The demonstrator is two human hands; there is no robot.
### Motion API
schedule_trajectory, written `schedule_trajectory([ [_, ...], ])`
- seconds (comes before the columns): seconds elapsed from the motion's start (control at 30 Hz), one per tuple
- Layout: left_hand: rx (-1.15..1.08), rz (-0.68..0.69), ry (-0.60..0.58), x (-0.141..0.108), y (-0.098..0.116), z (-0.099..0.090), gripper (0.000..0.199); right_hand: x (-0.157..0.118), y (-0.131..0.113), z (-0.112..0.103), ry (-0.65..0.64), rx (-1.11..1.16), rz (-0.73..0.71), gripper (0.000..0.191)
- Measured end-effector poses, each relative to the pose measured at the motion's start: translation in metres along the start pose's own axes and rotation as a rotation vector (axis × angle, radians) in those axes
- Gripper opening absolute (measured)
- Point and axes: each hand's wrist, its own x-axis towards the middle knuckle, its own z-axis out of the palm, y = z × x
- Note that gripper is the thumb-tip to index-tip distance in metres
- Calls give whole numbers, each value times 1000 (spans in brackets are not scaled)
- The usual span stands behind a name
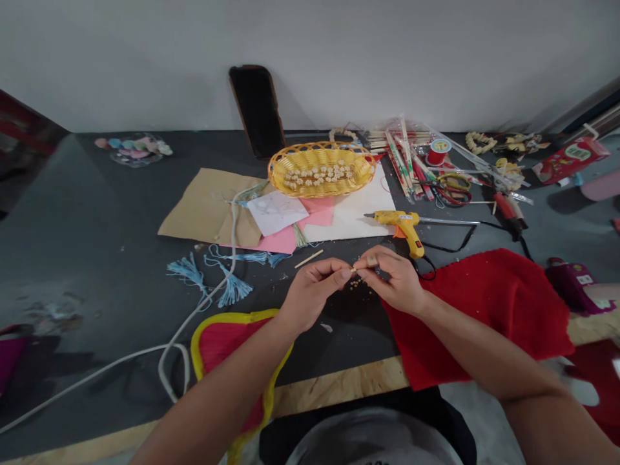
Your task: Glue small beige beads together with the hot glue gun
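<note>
My left hand (314,287) and my right hand (394,278) meet over the dark table, thumbs and forefingers pinched together on a tiny pale piece (354,270). Just below the fingertips lie several small pale bits (357,283). A thin wooden stick (309,259) rests above my left hand. Behind my right hand a yellow glue gun (404,226) lies on its side, nozzle pointing left. Farther back, a yellow woven basket (322,188) holds several small pale flower-like pieces (320,174).
A dark phone (258,110) leans on the wall. Blue tassels (235,287) and a white cable (194,314) lie left. Red cloth (498,303) is under my right forearm. Scissors (450,190), a red thread spool (438,152) and a red carton (571,159) stand or lie at right.
</note>
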Motion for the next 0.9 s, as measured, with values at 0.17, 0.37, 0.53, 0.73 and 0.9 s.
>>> schedule_trajectory([
  [0.17,13,0,17,0,0,0,17,0,0,-1,15,-1,19,14],
  [0.37,-1,15,91,2,2,2,19,0,6,-11,101,-44,83,14],
  [0.53,-37,20,138,3,4,2,20,3,9,-33,172,-104,211,14],
  [0.73,-112,-14,156,4,5,2,18,-3,8,-47,-168,-307,200,8],
  [0.9,-121,-26,171,5,6,3,18,-8,13,-58,-127,-535,172,13],
])
